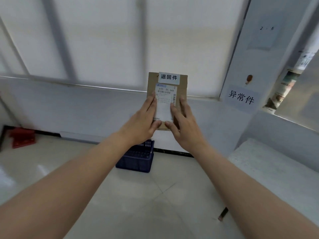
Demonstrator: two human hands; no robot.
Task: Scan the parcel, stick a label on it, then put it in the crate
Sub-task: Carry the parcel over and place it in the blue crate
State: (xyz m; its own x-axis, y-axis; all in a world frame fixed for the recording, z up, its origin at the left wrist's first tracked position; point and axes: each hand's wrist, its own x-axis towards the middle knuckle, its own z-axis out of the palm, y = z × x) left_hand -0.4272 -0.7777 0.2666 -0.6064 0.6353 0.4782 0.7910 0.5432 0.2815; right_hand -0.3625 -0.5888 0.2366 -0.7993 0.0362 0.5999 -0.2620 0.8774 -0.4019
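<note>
A flat brown cardboard parcel (pixel 182 83) is held up in front of me at arm's length, its face toward the camera. A white label with three black characters (pixel 169 77) sticks across its top edge, and a white shipping label with barcodes (pixel 166 97) covers its middle. My left hand (pixel 143 121) grips the parcel's lower left side, thumb under the bottom edge. My right hand (pixel 184 123) grips its lower right side, fingers lying on the shipping label. A dark blue slatted plastic crate (pixel 138 161) stands on the floor below the parcel, partly hidden by my left forearm.
A white wall with frosted windows is behind the parcel. A white pillar on the right carries a paper sign (pixel 241 98). A white foam block (pixel 269 169) lies at the right, a red object (pixel 22 137) on the floor at far left, a small dark object (pixel 223 213) on the tiles.
</note>
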